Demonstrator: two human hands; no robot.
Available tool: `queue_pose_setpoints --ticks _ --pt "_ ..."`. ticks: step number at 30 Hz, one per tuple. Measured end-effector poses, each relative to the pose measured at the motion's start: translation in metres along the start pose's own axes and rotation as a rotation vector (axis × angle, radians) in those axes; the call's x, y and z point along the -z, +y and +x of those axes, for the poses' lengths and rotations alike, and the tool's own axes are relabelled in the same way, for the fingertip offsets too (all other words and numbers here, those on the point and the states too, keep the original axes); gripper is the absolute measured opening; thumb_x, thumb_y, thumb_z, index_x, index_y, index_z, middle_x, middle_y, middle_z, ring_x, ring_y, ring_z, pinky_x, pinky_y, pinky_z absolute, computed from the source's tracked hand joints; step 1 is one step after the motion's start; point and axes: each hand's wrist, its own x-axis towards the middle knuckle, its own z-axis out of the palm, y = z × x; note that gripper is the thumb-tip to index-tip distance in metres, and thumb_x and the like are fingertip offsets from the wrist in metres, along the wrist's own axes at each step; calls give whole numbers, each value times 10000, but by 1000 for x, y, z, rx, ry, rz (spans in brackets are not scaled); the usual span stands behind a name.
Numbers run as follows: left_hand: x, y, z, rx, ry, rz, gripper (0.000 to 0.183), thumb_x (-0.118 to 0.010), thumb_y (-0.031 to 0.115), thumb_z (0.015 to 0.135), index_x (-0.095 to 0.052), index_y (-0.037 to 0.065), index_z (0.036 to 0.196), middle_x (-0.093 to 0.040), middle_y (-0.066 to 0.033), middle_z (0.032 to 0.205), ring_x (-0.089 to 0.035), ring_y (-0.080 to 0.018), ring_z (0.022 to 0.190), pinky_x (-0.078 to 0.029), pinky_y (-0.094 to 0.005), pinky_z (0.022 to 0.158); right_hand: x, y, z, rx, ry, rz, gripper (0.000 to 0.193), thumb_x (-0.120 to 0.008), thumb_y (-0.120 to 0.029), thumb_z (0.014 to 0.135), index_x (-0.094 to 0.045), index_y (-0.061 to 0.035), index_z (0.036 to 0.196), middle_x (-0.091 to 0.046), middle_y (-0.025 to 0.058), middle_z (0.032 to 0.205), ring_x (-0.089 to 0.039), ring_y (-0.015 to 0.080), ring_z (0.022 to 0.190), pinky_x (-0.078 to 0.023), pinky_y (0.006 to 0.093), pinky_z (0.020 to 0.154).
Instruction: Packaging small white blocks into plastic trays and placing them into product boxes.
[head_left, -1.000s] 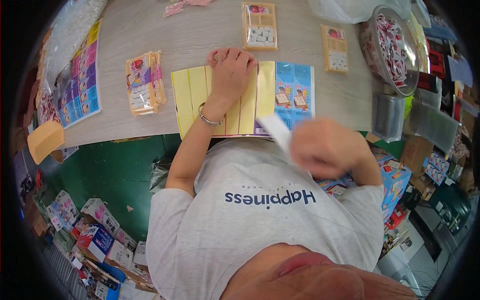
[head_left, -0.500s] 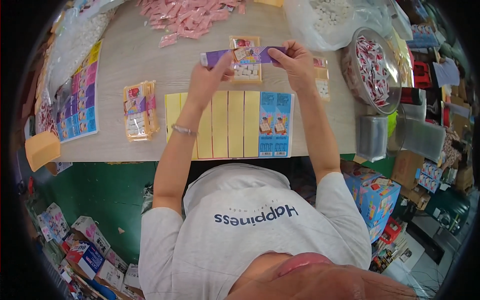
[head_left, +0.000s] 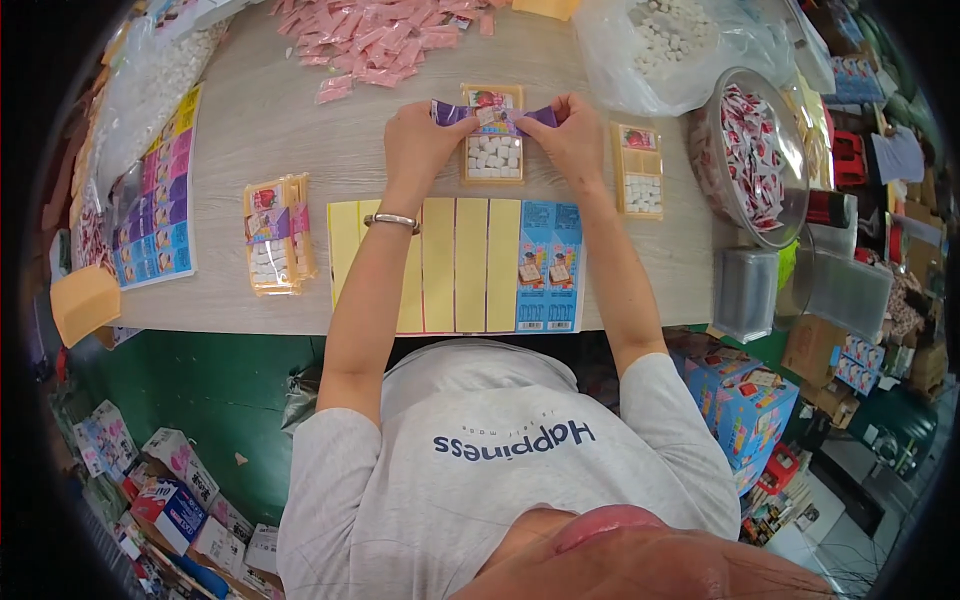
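Note:
A purple printed label strip [head_left: 492, 121] is stretched across a shallow orange tray [head_left: 494, 177] of white marshmallow-like pieces. My left hand [head_left: 428, 140] pinches the strip's left end between thumb and fingers. Its right end is gripped the same way by my right hand [head_left: 570, 142]. The middle of the strip lies over the tray, and its ends bend up slightly at my fingers. To the right lies a second orange tray [head_left: 641, 183] with white pieces and a red packet, without a purple strip. Several trays with purple bands [head_left: 268, 225] lie stacked at the left.
Yellow strips [head_left: 440, 270] and blue printed labels [head_left: 548, 270] lie at the near edge. Pink packets [head_left: 385, 40] are heaped at the back. A clear bowl of red-and-white sachets [head_left: 755, 150] stands right, beside a plastic bag of white pieces [head_left: 660, 40]. Label sheets [head_left: 165, 200] lie left.
Both hands have come down onto the tray with the strip and drawn closer together. The strip, flat and raised before, now bends over the tray.

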Motion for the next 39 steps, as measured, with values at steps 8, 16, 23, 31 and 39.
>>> queue_pose_setpoints --ticks 8,16,23,31,39 --pt "-22 7 -16 -121 98 33 223 -786 242 807 -695 68 914 -716 -106 855 -695 -301 792 -530 -422 703 -4 0 -4 39 50 -79 477 -914 -316 671 -591 -26 869 -652 72 751 -599 194 667 -505 338 643" --pt "-26 11 -26 76 143 -120 317 -780 192 804 -626 10 1013 -706 -171 945 -706 -300 854 -547 -429 751 -6 7 -7 69 74 -38 488 -922 -310 663 -589 -24 876 -655 86 770 -614 199 683 -511 348 655" --pt "-18 3 -44 206 -152 -980 415 -779 115 850 -609 -29 1199 -714 -110 1048 -703 -182 912 -581 -336 760 16 36 -12 -81 -127 628 250 -790 -113 829 -600 -42 975 -681 41 855 -667 153 756 -561 301 686" --pt "-2 13 -96 189 -587 -1617 355 -631 32 956 -546 -2 1299 -678 -113 1183 -688 -194 1028 -583 -336 883 35 -21 -70 -212 -551 1520 136 -638 -35 960 -595 -33 1089 -676 44 990 -668 98 865 -579 257 782" --pt "6 22 -114 179 -483 -1525 428 -679 12 924 -529 3 1325 -691 -91 1127 -687 -152 1004 -582 -282 846 58 -40 -108 -79 -230 1181 207 -668 -47 955 -647 33 1145 -704 56 1021 -671 109 899 -561 256 805"
